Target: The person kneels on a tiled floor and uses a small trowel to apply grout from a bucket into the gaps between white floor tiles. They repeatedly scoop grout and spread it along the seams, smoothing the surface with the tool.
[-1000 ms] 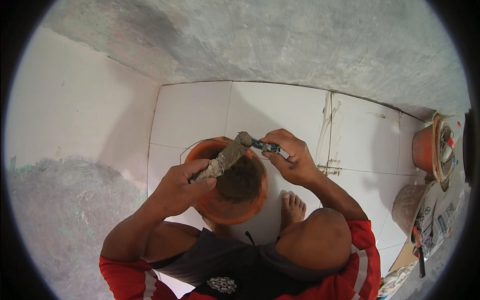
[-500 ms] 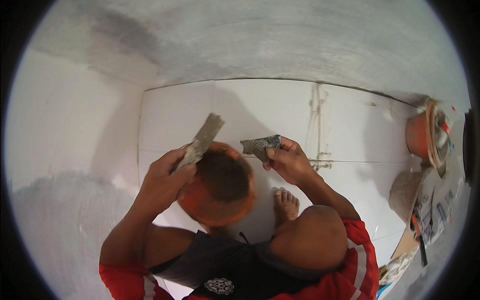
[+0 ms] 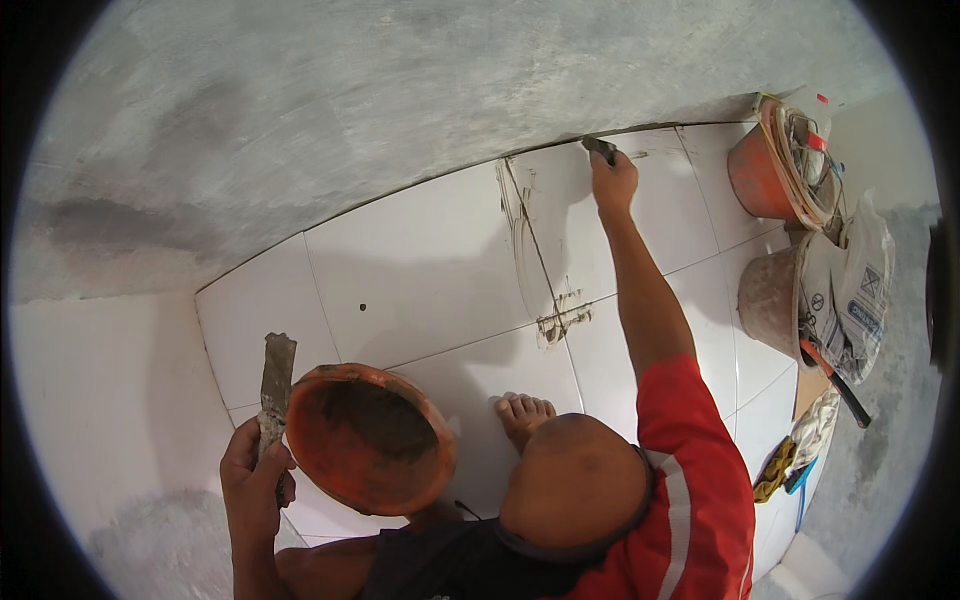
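My left hand (image 3: 252, 480) grips a narrow flat strip (image 3: 277, 370), smeared with grey mortar and pointing upward. Close beside that hand is an orange bowl (image 3: 335, 465) with dark wet mortar (image 3: 385, 412) inside. My right arm is stretched far forward. In its fingers my right hand (image 3: 615, 185) pinches a small dark flat piece (image 3: 600, 150), partly hidden by the hand. That piece is at the joint where the white tiled floor (image 3: 420, 260) meets the grey wall (image 3: 400, 100); whether it touches the wall I cannot tell.
An orange bucket (image 3: 757, 175) full of items and a grey bucket (image 3: 770, 295) stand at the right. Near them are a white plastic sack (image 3: 865, 300), an orange-and-black-handled tool (image 3: 838, 385) and a brownish cloth (image 3: 773, 470). Mortar smears (image 3: 565, 318) mark tile joints. My bare foot (image 3: 523, 418) rests mid-floor.
My right hand has gone from beside the bowl out to the far floor-wall joint with the dark piece. The strip in my left hand now stands more upright. The view has turned rightward.
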A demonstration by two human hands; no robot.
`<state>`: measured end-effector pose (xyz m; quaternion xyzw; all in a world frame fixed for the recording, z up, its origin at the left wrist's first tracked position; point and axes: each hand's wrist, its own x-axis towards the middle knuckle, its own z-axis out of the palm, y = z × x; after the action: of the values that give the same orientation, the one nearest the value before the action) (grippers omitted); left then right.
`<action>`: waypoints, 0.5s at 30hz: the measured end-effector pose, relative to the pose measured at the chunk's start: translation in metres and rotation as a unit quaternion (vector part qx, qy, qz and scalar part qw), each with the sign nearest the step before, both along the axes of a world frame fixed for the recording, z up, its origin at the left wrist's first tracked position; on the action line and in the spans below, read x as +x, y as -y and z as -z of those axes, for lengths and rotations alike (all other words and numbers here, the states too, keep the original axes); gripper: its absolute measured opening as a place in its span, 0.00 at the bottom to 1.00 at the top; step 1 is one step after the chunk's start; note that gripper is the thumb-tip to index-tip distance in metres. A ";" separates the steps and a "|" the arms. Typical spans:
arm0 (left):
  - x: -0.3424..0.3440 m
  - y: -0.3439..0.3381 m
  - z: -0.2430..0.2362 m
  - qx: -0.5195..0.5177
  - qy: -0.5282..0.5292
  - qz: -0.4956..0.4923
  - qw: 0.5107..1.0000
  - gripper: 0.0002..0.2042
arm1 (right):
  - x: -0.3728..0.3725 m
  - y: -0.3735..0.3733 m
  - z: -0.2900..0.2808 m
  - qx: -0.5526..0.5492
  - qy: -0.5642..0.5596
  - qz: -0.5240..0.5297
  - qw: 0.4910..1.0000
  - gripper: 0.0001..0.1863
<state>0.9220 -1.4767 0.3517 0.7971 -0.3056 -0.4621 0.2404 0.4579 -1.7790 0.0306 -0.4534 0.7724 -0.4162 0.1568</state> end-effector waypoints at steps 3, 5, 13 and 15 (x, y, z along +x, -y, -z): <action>-0.003 0.001 0.001 -0.006 0.000 -0.003 1.000 0.17 | 0.043 0.010 0.014 0.019 -0.230 -0.051 0.972 0.10; -0.005 0.003 0.001 -0.010 -0.004 -0.002 1.000 0.17 | 0.082 0.000 0.020 0.024 -0.220 -0.166 0.961 0.09; 0.000 0.002 -0.001 -0.012 -0.014 -0.020 1.000 0.18 | 0.026 -0.011 0.001 -0.037 -0.104 -0.079 0.991 0.09; 0.002 0.003 0.000 -0.011 -0.009 -0.019 1.000 0.18 | 0.000 0.004 -0.004 -0.035 -0.130 -0.041 0.990 0.09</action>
<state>0.9239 -1.4793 0.3516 0.7959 -0.2933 -0.4609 0.2610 0.4581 -1.7830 0.0351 -0.5400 0.7520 -0.3739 0.0558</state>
